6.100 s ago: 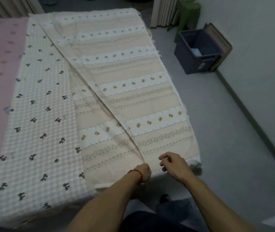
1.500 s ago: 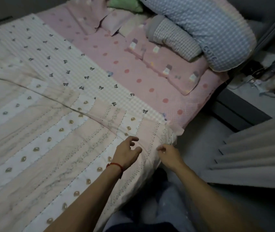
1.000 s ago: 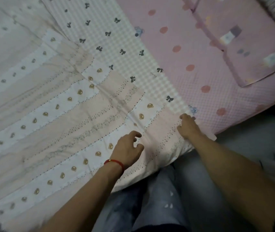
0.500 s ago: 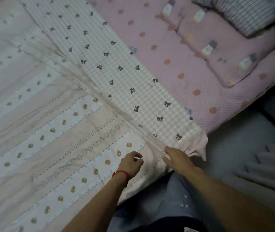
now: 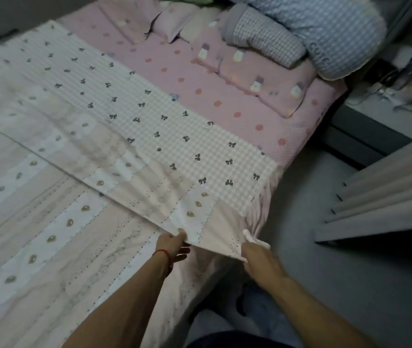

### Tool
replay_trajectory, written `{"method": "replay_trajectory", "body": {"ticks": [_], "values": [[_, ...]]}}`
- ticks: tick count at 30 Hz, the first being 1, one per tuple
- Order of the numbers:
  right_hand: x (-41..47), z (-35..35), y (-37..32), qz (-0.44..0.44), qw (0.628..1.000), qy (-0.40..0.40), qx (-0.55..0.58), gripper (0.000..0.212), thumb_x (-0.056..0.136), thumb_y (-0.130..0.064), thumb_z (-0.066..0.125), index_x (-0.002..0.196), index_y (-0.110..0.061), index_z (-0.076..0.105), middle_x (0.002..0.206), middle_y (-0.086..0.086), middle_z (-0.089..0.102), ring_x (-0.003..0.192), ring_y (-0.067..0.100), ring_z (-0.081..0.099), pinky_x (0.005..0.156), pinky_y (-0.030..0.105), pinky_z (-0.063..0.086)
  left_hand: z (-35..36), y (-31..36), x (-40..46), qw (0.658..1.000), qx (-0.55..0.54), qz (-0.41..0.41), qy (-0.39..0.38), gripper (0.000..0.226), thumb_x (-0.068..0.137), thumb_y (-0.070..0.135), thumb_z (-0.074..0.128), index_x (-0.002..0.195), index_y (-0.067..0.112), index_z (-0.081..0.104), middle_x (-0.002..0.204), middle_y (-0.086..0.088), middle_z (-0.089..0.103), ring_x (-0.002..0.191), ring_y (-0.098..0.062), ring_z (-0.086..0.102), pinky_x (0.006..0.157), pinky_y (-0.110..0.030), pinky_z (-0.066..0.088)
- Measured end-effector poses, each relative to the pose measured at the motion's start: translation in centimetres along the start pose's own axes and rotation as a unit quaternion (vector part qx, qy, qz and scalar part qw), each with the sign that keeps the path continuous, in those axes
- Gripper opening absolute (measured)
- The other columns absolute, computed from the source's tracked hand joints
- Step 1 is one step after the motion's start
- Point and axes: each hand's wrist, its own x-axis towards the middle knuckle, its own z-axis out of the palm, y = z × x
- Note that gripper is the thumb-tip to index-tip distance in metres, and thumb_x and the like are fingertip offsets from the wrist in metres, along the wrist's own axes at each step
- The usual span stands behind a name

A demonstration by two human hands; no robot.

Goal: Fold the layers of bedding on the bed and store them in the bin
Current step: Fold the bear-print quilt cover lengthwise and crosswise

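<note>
A cream striped sheet with gold teardrop prints covers the near half of the bed, folded back on itself along a diagonal crease. My left hand pinches its folded edge at the bed's near corner. My right hand grips the same sheet's corner beside it, lifting it slightly. Under it lies a pink checked sheet with dark bows, and beyond that a pink dotted sheet. The bin is out of view.
Pillows and a rolled blue checked quilt are piled at the bed's head. A grey curtain hangs at the right over grey floor. A dark bedside unit with clutter stands past the bed's corner.
The view has pulled back and tilted up, showing the pillows again. Both hands have closed on the striped sheet's corner at the bed's edge and pulled it taut, with creases fanning from the grip.
</note>
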Motion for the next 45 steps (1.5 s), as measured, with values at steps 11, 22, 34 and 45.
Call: {"method": "replay_trajectory", "body": {"ticks": [11,22,34,45], "values": [[-9.1,8.0,-3.6,-0.005,1.000,-0.003,0.021,0.033,0.093,0.009,0.041,0.115,-0.013,0.052,0.122,0.010,0.058,0.109,0.029,0.056,0.098,0.044,0.042,-7.8,-8.8,-7.4,0.990,0.066,0.023,0.122,0.039,0.098,0.037,0.063,0.090,-0.002,0.064,0.093,-0.021,0.073,0.077,-0.029,0.070,0.077,-0.045,0.062],[-15.9,18.1,-8.1,0.043,0.992,0.014,0.120,0.019,0.102,-0.007,0.048,0.119,-0.012,0.055,0.118,0.011,0.058,0.109,0.030,0.059,0.086,0.038,0.045,-13.7,-12.8,-8.8,0.984,0.158,-0.006,0.085,0.039,0.100,0.033,0.061,0.102,-0.006,0.065,0.092,-0.021,0.074,0.078,-0.031,0.070,0.080,-0.045,0.062],[-19.3,28.0,-21.9,0.274,0.936,-0.007,0.222,0.021,0.098,-0.025,0.054,0.116,-0.014,0.054,0.117,0.007,0.063,0.103,0.028,0.063,0.081,0.034,0.053,-24.4,-22.1,-4.4,0.941,0.272,-0.171,-0.107,0.033,0.103,0.030,0.053,0.125,0.006,0.057,0.117,-0.016,0.064,0.094,-0.034,0.063,0.083,-0.047,0.058],[-5.6,36.2,-31.5,0.411,0.524,0.011,0.746,0.044,0.097,-0.033,0.066,0.129,-0.004,0.057,0.115,0.014,0.062,0.107,0.030,0.063,0.082,0.039,0.061,-30.2,-19.2,8.2,0.662,0.729,0.173,0.029,0.098,0.089,0.038,0.067,0.153,0.056,-0.005,0.165,0.005,-0.026,0.151,-0.042,-0.018,0.116,-0.071,0.017]]}}
